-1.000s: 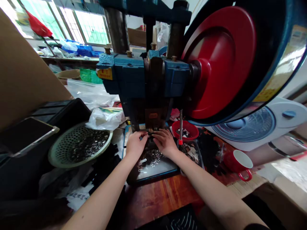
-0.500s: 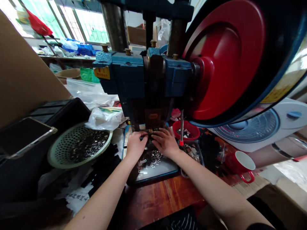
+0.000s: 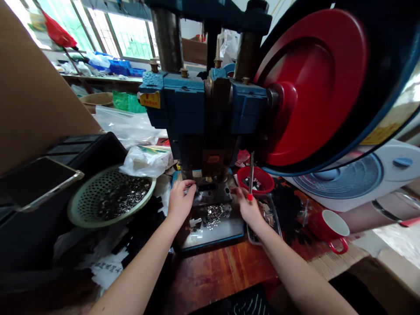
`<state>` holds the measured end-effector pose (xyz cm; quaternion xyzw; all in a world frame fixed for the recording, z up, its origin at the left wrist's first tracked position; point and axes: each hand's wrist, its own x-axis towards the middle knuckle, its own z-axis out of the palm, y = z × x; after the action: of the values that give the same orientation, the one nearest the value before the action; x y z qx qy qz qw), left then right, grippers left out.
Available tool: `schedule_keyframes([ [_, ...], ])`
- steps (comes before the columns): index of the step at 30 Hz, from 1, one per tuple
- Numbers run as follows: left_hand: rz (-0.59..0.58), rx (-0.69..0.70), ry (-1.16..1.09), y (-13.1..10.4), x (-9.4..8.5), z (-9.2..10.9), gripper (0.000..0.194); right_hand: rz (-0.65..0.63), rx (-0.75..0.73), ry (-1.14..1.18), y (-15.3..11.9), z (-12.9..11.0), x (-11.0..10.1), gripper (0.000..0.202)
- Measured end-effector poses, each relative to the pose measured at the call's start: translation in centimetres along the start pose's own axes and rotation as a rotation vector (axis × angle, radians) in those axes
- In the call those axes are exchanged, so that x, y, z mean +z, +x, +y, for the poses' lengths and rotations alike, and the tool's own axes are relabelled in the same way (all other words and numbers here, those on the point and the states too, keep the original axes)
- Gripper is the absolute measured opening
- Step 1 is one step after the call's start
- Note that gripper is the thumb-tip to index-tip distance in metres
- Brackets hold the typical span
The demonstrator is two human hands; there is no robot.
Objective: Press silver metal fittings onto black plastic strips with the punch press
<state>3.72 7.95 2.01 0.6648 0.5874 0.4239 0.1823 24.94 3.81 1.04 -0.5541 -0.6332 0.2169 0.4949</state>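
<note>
Beside the dark metal block (image 3: pixel 211 197), your left hand (image 3: pixel 181 199) has its thumb and fingers close together; I can't tell what they hold. Your right hand (image 3: pixel 248 208) has moved away toward the red bowl (image 3: pixel 267 186), its grip unclear, so the block under the blue press (image 3: pixel 183 105) now shows between your hands.
</note>
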Motion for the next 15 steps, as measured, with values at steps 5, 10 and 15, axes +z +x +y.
schedule_keyframes([
  [5, -0.020, 0.006, -0.021, -2.3, -1.5, -0.7, 0.025, 0.079, 0.348, 0.500, -3.4, 1.6, -2.9, 0.056],
  [10, -0.072, 0.039, -0.006, -4.4, -2.4, -1.5, 0.021, 0.018, 0.259, 0.361, -3.4, 0.6, -4.1, 0.046],
  [15, -0.060, 0.030, 0.055, -6.1, -3.8, -2.4, 0.022, 0.093, 0.217, 0.283, -3.3, 0.8, -3.4, 0.047],
])
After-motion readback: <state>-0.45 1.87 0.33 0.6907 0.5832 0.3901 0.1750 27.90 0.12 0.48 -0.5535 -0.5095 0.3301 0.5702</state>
